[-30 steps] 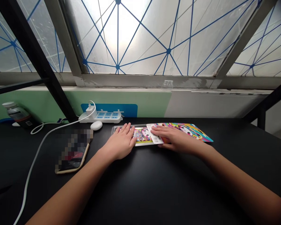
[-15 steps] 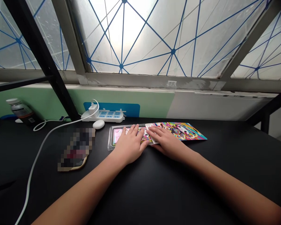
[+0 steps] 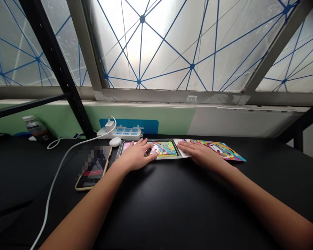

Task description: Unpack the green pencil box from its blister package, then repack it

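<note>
A clear plastic tray [image 3: 169, 149] with a bright cartoon picture inside lies flat on the black table [image 3: 172, 201], near the wall. My left hand [image 3: 135, 156] rests flat on its left half, fingers stretched out. To the right lies a colourful cartoon card sleeve [image 3: 225, 150], its white end next to the tray. My right hand [image 3: 202, 153] lies flat on that white end, fingers out and together.
A phone [image 3: 92, 170] lies left of my left hand. Behind it are a white power strip [image 3: 121, 132] with a plugged charger, a white cable [image 3: 54, 180] running toward me, and a small white oval case [image 3: 115, 141]. A bottle [image 3: 36, 128] stands far left by a black post [image 3: 59, 69].
My hands have moved apart. The sleeve has slid right off the tray, so more of the tray's picture shows. The camera view has shifted slightly.
</note>
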`<state>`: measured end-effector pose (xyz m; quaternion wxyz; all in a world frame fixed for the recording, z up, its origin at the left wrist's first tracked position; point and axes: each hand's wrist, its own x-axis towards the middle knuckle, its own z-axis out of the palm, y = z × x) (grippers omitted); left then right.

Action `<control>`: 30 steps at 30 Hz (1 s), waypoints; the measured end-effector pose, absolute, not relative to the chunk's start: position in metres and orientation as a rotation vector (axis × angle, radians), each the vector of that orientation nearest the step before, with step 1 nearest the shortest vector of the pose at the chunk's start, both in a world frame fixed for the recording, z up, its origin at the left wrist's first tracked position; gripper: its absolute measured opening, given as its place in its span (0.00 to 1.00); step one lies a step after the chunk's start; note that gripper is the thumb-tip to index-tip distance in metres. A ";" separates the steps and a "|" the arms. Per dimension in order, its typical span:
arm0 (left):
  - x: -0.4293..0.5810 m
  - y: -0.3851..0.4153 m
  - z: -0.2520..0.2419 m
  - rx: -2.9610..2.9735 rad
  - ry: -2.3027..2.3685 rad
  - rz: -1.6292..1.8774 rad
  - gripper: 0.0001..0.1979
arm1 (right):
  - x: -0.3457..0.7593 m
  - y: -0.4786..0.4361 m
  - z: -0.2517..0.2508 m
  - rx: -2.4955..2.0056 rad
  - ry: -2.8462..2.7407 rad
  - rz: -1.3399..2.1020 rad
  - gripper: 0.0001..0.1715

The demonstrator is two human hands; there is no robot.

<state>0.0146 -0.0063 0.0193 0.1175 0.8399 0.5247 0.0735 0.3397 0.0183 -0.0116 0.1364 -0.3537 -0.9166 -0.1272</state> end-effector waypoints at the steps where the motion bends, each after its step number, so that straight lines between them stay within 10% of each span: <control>1: 0.012 -0.005 0.019 2.449 1.532 0.227 0.35 | 0.344 0.020 -0.009 -1.037 -2.630 -0.412 0.36; 17: 0.031 0.003 0.002 2.543 1.624 0.289 0.28 | 0.209 -0.128 -0.001 -0.713 -2.715 -0.503 0.29; 30: 0.048 0.004 -0.003 2.625 1.577 0.335 0.26 | 0.161 -0.053 -0.011 -0.787 -2.764 0.576 0.18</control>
